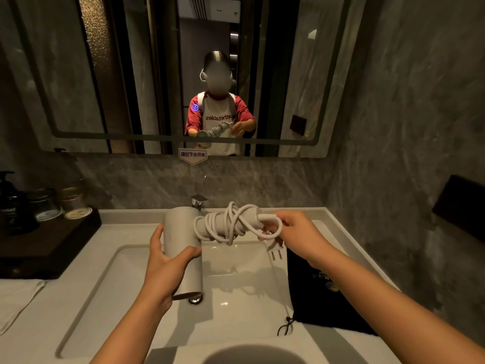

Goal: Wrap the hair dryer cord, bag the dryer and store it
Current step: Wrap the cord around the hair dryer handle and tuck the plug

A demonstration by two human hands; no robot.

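Head view: left hand (168, 261) gripping dryer (183, 248) over sink (236, 279); right hand (296, 232) pinching cord (228, 224) end, plug (275, 252) dangling; wrap nearly done; next prob. tuck plug, then black bag (317, 292) on table at right.

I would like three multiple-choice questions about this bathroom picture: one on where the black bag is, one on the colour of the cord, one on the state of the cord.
1. Where does the black drawstring bag lie?
A. On the counter right of the sink
B. Inside the sink
C. On the dark tray

2. What colour is the cord?
A. Black
B. White
C. Red

3. How is the cord?
A. Stretched straight to a socket
B. Wound around the handle of the hair dryer
C. Already in the bag

Answers: 1 A, the bag lies flat past the basin's right edge. 2 B, the loops match the pale dryer. 3 B, coils circle the handle while the right hand holds the last loop and the left hand grips the barrel.
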